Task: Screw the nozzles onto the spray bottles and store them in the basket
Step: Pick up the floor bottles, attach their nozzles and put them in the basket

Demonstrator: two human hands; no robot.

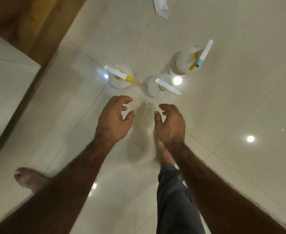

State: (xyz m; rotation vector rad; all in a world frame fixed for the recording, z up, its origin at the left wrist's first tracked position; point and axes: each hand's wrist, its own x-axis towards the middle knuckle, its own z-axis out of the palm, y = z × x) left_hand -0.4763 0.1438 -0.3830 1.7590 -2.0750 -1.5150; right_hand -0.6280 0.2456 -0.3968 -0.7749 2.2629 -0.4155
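Observation:
Three translucent spray bottles stand upright on the glossy tiled floor, each with a white nozzle on top. The left bottle (pixel 121 76) has a yellow-tipped nozzle. The middle bottle (pixel 159 86) has an all-white nozzle. The far right bottle (pixel 188 60) has a blue-tipped nozzle and a yellow trigger. My left hand (pixel 113 119) hovers just short of the left bottle, fingers loosely curled, holding nothing. My right hand (pixel 171 122) hovers below the middle bottle, also loosely curled and empty. No basket is in view.
A pale cabinet or counter block (pixel 8 78) with a wooden strip (pixel 37 31) beside it fills the left side. A white crumpled piece (pixel 161 5) lies on the floor at the top. My bare feet (pixel 29 179) stand on the tiles below my arms.

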